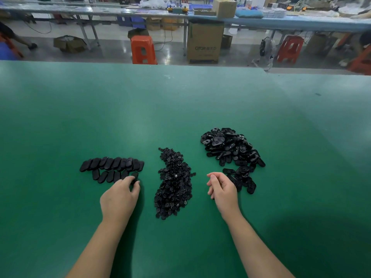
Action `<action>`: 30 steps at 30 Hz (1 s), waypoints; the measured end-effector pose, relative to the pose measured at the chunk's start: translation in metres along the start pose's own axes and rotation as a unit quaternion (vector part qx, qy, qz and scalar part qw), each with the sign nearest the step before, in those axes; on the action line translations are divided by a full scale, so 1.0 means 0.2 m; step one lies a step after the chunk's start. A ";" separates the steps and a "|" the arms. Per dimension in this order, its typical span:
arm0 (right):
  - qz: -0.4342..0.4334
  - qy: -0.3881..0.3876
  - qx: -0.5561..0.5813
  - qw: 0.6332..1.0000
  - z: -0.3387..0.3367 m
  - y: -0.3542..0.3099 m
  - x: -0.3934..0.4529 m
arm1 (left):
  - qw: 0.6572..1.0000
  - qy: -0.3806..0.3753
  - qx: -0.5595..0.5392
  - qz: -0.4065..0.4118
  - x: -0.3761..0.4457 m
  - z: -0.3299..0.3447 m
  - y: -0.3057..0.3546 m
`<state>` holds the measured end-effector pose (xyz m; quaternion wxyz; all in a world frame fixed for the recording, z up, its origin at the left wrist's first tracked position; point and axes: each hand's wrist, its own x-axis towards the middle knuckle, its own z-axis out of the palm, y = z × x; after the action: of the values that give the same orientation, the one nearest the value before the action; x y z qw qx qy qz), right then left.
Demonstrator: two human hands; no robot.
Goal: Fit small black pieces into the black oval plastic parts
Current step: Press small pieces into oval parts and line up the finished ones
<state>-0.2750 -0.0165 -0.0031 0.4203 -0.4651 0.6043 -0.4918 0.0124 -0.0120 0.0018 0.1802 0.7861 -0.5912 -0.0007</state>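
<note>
1. Our left grip (120, 194) has its fingertips curled onto one black oval part (135, 176) at the right end of the lower row, holding it against the green counter (180, 107).
2. Our right grip (221, 188) hangs loosely curled and holds nothing, just beside the near edge of the loose heap of oval parts (230, 149).
3. Between our two hands lies the long pile of small black pieces (173, 185).
4. Left of that pile, the laid-out ovals (111, 164) sit in two overlapping rows, tilted alike.
5. Beyond the counter's far edge we see an orange stool (143, 49) and a cardboard box (204, 42) on the floor.
</note>
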 end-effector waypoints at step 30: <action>-0.020 -0.034 -0.118 0.992 0.01 0.01 -0.01 | 0.986 -0.029 -0.158 0.032 0.10 0.18 0.25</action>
<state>-0.2720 -0.0148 -0.0050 0.3730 -0.5395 0.6343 -0.4093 -0.0355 -0.0514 -0.0131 0.2852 0.7280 -0.6134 -0.1112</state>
